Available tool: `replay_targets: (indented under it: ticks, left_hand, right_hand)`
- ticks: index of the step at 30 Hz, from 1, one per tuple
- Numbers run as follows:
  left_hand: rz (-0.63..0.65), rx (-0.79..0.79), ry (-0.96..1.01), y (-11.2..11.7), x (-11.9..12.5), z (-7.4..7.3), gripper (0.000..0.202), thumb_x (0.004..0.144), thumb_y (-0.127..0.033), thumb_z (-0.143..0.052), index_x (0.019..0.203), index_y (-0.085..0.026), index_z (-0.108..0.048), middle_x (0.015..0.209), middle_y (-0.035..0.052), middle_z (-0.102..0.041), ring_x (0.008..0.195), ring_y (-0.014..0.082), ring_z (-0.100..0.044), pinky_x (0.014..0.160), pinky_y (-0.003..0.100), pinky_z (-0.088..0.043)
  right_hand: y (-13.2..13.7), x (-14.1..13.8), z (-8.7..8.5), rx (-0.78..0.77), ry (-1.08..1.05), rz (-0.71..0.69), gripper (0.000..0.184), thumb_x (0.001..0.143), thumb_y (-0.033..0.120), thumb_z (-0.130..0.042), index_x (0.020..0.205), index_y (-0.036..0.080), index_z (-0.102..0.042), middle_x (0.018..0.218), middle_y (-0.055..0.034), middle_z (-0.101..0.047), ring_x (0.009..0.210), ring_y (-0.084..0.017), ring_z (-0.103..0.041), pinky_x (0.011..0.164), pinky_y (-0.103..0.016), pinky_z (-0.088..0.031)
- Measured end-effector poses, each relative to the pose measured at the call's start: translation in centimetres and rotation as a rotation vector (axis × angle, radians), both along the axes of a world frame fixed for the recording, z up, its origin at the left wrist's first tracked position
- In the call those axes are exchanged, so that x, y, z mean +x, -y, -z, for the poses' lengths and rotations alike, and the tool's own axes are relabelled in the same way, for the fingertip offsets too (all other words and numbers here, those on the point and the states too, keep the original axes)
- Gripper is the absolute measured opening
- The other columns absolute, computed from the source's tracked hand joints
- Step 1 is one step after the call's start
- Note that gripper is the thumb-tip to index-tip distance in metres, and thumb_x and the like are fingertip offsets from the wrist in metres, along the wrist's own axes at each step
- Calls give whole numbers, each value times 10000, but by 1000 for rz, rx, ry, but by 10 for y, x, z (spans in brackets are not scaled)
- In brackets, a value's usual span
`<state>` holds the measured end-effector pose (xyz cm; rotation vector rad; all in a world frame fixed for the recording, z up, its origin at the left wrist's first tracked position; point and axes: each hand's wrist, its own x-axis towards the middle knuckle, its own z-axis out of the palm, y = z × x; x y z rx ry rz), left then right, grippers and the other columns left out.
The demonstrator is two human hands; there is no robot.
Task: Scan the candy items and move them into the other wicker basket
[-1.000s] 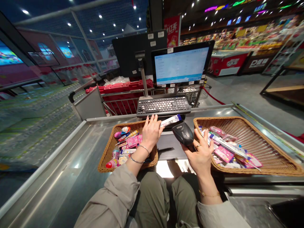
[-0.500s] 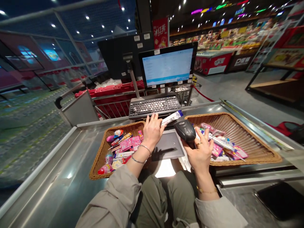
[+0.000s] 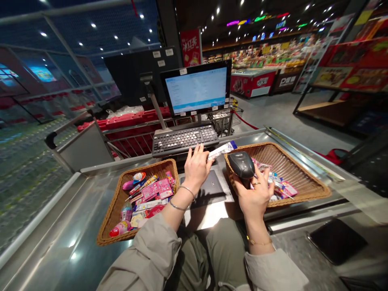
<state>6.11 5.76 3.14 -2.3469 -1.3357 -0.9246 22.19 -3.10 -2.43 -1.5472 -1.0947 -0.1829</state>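
My left hand (image 3: 196, 169) is closed on one end of a slim white-and-blue packet (image 3: 222, 149), which points to the right in front of the keyboard (image 3: 184, 139). A black handheld barcode scanner (image 3: 241, 165) sits in my right hand (image 3: 255, 192), its head tilted up and my fingers wrapped round the grip. Behind that hand stands the right wicker basket (image 3: 315, 190) with small sweets packets in it, partly hidden by my fingers. To the left of my left forearm, another wicker basket (image 3: 106, 220) holds pink packets, lollipops and egg-shaped toys.
A lit monitor (image 3: 197, 89) rises behind the keyboard. Between the baskets lies a flat grey pad (image 3: 214, 186) on the metal counter (image 3: 69, 202). A black flat object (image 3: 338, 241) lies at the lower right. Beyond the counter stands a trolley with red items (image 3: 127, 119).
The view has swung to the right, so the baskets and monitor appear further left. The packet and scanner stay in my hands, with the scanner now overlapping the right basket's near left corner.
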Motion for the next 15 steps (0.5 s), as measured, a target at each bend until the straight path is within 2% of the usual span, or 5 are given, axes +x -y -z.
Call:
replay_targets:
  ticks: [7, 12, 15]
  left_hand:
    - [20, 6, -13, -4, 18, -2, 234, 963, -310, -557, 1121, -169, -655, 1431, 174, -569, 1391, 291, -481, 1189, 530, -356]
    - [42, -5, -30, -9, 30, -6, 240, 966, -302, -556, 1138, -161, -647, 1435, 175, -565, 1394, 296, -477, 1191, 537, -347]
    - [62, -4, -39, -13, 38, -7, 243, 970, -291, -552, 1155, -160, -640, 1443, 173, -558, 1398, 293, -472, 1197, 540, -338]
  right_hand:
    - [-1, 7, 2, 27, -61, 94, 305, 776, 461, -739, 837, 163, -751, 1336, -176, -646, 1437, -417, -384, 1140, -642, -228]
    - [-5, 16, -1, 19, -130, 186, 349, 758, 533, -742, 753, 184, -726, 1351, -155, -639, 1429, -436, -390, 1136, -692, -188]
    - [-9, 22, -5, 25, -158, 229, 351, 755, 533, -743, 741, 182, -728, 1344, -164, -643, 1428, -436, -391, 1137, -683, -199]
